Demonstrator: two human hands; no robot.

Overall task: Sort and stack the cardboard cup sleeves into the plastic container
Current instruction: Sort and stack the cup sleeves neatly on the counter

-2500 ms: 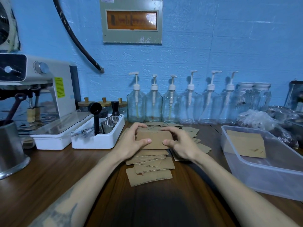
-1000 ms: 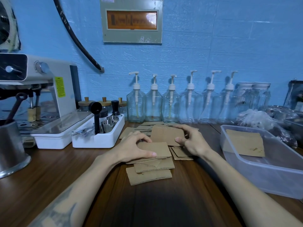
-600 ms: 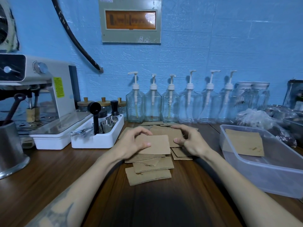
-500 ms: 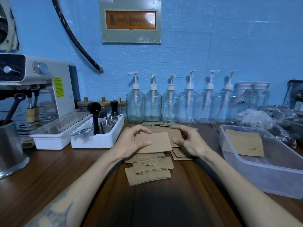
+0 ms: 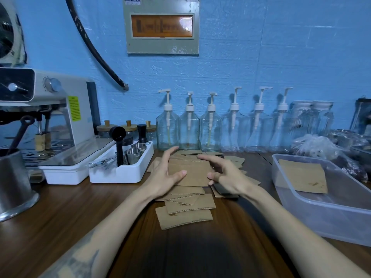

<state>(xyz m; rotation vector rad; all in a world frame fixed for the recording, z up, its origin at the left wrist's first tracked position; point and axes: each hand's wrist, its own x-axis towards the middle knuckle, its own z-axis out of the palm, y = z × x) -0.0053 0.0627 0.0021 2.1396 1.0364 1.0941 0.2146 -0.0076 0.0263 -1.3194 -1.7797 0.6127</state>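
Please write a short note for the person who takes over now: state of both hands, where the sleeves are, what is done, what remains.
Left hand and right hand hold a small stack of sleeves from both sides, above the loose pile on the wooden table.
Plastic container stands to the right and holds a few sleeves already.
Done: first sleeves in container.
Left: put the held stack in, then gather the loose pile.

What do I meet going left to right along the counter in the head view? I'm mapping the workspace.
Metal cup → espresso machine → white tool tray → left hand → right hand → plastic container.
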